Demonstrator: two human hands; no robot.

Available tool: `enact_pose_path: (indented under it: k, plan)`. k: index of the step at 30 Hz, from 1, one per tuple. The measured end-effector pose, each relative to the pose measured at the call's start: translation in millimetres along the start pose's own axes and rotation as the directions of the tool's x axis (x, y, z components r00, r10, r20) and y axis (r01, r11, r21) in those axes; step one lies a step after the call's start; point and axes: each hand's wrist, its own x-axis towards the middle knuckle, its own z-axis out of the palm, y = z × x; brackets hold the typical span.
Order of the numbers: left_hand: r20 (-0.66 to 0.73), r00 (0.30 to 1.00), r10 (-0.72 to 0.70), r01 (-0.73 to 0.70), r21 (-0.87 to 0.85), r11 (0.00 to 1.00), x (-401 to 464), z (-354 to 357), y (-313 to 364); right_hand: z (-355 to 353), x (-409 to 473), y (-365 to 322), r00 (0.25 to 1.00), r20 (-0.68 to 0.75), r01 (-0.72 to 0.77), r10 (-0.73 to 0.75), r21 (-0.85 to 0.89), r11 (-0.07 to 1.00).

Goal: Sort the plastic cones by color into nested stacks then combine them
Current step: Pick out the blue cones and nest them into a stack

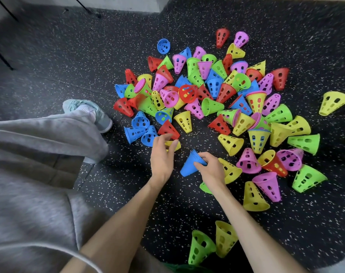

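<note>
A big heap of perforated plastic cones (207, 91) in red, blue, green, yellow and pink lies scattered on the dark speckled floor. My right hand (211, 170) grips a nested stack of blue cones (191, 164) by its wide rims, tip pointing down and left. My left hand (161, 154) hovers with relaxed, spread fingers over a yellow cone (172, 144), just below a red cone (168, 130) and near two loose blue cones (140, 133). It holds nothing.
My grey trouser leg (39, 144) and pale shoe (92, 113) lie to the left of the heap. A green cone (200, 247) and a yellow cone (224, 238) lie close to my body. Thin black furniture legs (2, 58) stand at the far left.
</note>
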Motion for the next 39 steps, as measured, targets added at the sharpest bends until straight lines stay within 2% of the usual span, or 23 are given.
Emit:
enact_pose_path:
  k: [3,6,8,12,15,18,24,28,31,36,39]
  plan:
    - [-0.165,0.984,-0.061,0.058,-0.022,0.998,4.7,-4.2,1.5,0.0,-0.4,0.1,1.000,-0.006,0.005,-0.005,-0.020,1.000]
    - [-0.230,0.963,-0.141,0.157,0.051,0.986,12.3,-6.1,-5.1,-0.3,-1.1,0.1,1.000,-0.012,0.012,-0.012,-0.024,1.000]
    - [-0.212,0.960,-0.184,0.205,0.078,0.976,18.1,-8.0,-13.0,0.5,-1.1,0.5,1.000,-0.013,0.010,-0.010,-0.029,1.000]
    - [-0.073,0.954,-0.290,0.292,0.013,0.956,24.8,-12.7,-25.3,0.3,-0.9,-0.2,1.000,-0.016,0.012,-0.012,-0.044,0.999]
    - [-0.026,0.968,-0.248,0.248,0.002,0.969,28.8,-13.4,-27.5,0.5,-1.8,-1.2,1.000,-0.007,0.004,-0.004,-0.027,1.000]
    - [-0.051,0.974,-0.220,0.218,-0.042,0.975,29.2,-12.2,-21.2,1.1,-2.5,-0.7,1.000,-0.016,0.014,-0.014,0.008,1.000]
    - [-0.294,0.927,-0.232,0.228,-0.049,0.972,23.5,-14.5,-15.4,3.7,-2.8,1.9,0.993,-0.121,0.011,-0.002,0.074,0.997]
    - [-0.359,0.905,-0.230,0.185,-0.154,0.971,22.4,-16.6,-7.2,-0.7,-2.0,-5.2,0.985,-0.173,0.030,-0.011,0.108,0.994]
    - [-0.362,0.908,-0.211,0.143,-0.207,0.968,25.9,-16.4,-0.3,-2.1,0.7,-7.8,0.979,-0.202,0.054,-0.026,0.136,0.989]
    - [-0.367,0.925,-0.096,0.041,-0.154,0.987,31.1,-14.6,11.4,-8.1,6.0,-14.7,0.963,-0.267,0.080,-0.029,0.181,0.980]
    - [-0.264,0.963,0.053,-0.074,-0.070,0.995,29.9,-13.1,14.8,-14.0,9.8,-23.0,0.946,-0.321,0.114,-0.040,0.216,0.970]
